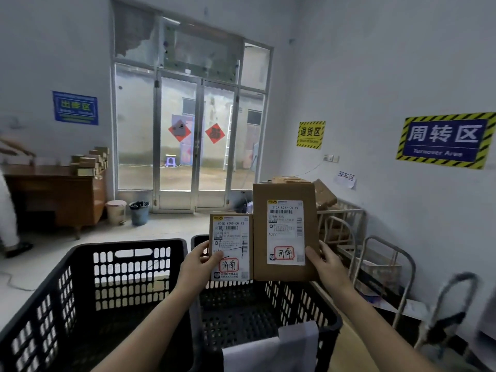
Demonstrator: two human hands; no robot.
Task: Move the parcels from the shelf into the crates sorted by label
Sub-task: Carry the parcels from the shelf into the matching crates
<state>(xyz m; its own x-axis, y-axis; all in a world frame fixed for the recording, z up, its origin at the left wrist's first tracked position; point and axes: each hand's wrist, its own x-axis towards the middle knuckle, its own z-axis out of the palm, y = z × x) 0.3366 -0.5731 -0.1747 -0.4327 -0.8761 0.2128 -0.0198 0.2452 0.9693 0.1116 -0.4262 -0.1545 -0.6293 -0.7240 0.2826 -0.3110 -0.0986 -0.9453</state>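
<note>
My left hand (pixel 197 267) holds a small cardboard parcel (pixel 231 232) upright, its white label facing me with a red-boxed handwritten mark. Beside it, my right hand (pixel 326 265) grips a taller cardboard parcel (pixel 284 194) by its lower right edge; its label carries the same red-boxed mark. Both parcels hover above the right black plastic crate (pixel 316 312), which has a white paper tag on its near rim. A second black crate (pixel 80 267) stands to the left. I cannot see any parcels inside either crate.
Metal cart frames (pixel 386 264) and stacked cardboard boxes (pixel 324 194) line the right wall. A wooden desk (pixel 59 194) with boxes stands at the left, a person partly visible beside it. Two bins (pixel 139 212) sit by the glass doors.
</note>
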